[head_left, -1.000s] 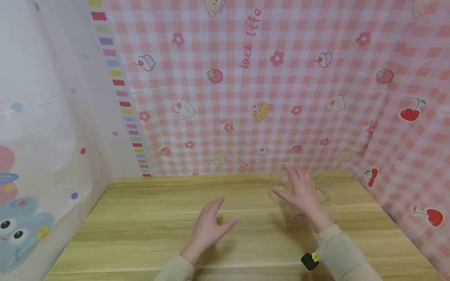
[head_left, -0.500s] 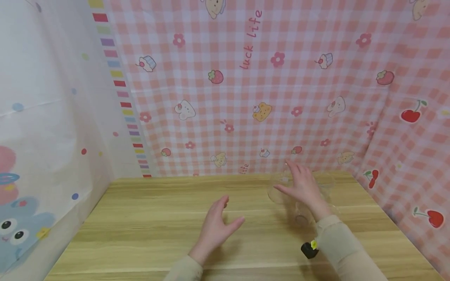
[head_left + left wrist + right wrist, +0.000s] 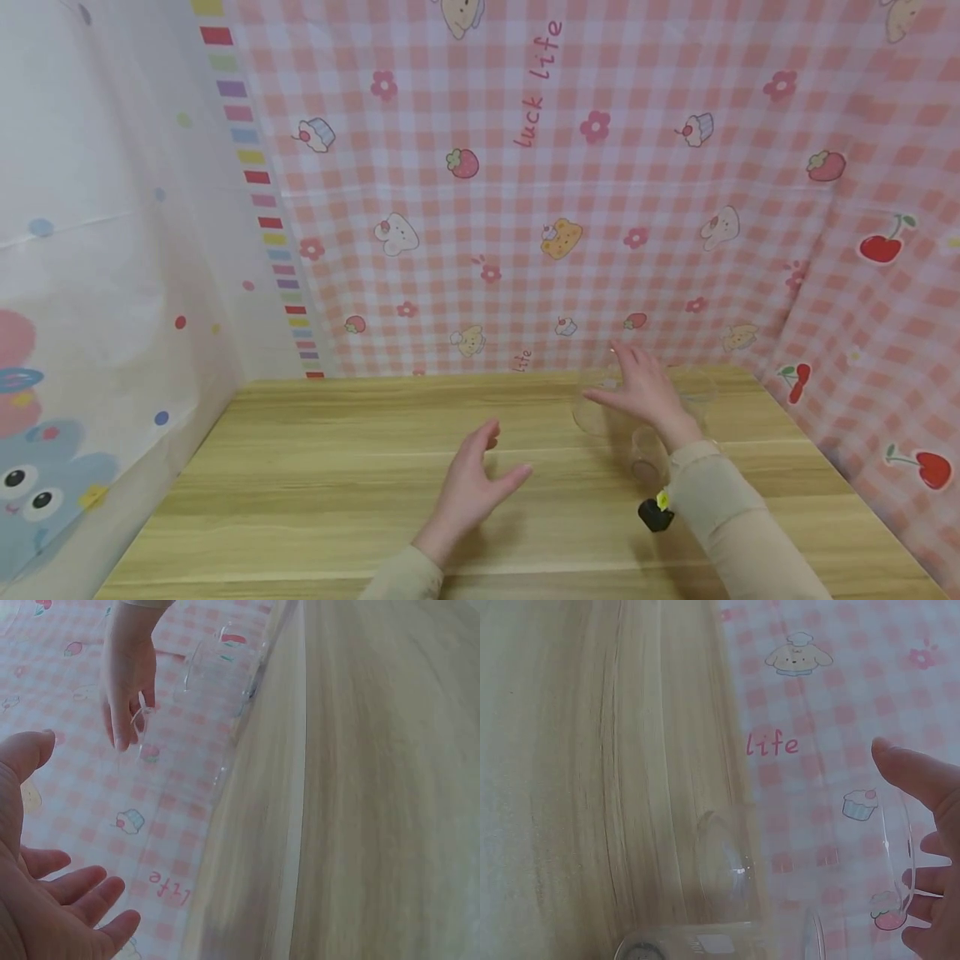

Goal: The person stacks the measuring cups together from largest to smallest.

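A clear cup (image 3: 588,417) stands at the back right, see-through and hard to outline. My right hand (image 3: 641,392) is spread at its mouth, thumb extended to the left and fingers forward. In the right wrist view the cup's rim (image 3: 887,847) shows beside the fingertips, while the thumb (image 3: 904,765) stays apart from it; whether a finger touches the rim I cannot tell. A second clear cup (image 3: 647,467) is nearer, under the right wrist. My left hand (image 3: 472,487) hovers above the wooden table (image 3: 300,483), thumb apart from loosely bent fingers, holding nothing.
More clear cupware (image 3: 697,387) is at the back right, partly hidden by the right hand. A pink checked cloth (image 3: 450,208) rises behind the table, with another checked cloth (image 3: 885,333) on the right. White cloth (image 3: 90,250) hangs on the left.
My left hand has drifted to the right. The right hand has shifted slightly, its forearm moving forward and its thumb rising a little. The clear cup by the right hand stays in place.
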Motion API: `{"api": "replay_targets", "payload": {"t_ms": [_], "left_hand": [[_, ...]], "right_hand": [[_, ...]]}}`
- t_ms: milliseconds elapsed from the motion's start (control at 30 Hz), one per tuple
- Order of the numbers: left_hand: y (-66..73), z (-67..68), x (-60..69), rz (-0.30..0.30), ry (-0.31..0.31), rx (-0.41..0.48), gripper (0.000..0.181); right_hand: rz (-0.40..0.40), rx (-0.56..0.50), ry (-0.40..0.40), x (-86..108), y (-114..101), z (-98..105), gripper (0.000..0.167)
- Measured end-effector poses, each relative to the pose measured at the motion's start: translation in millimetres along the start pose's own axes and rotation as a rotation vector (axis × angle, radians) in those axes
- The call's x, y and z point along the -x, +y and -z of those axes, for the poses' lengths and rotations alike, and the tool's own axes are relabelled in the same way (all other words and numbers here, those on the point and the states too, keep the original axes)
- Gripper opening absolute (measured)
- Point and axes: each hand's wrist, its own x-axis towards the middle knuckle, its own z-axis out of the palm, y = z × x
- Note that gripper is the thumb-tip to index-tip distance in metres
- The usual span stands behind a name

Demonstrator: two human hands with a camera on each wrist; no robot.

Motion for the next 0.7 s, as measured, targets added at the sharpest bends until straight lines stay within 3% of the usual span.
{"api": "replay_targets", "payload": {"t_ms": [333,700], "left_hand": [[1.6,-6.6,-2.7,0.033,-0.02,0.039,0.086],[0.5,-15.2,-7.1,0.031,-0.034,0.047,0.086]], "right_hand": [[-0.062,-0.009,-0.084,-6.1,-1,1,0.104],[-0.07,-0.02,-0.108,-12.3,2,-1,0.098]]}}
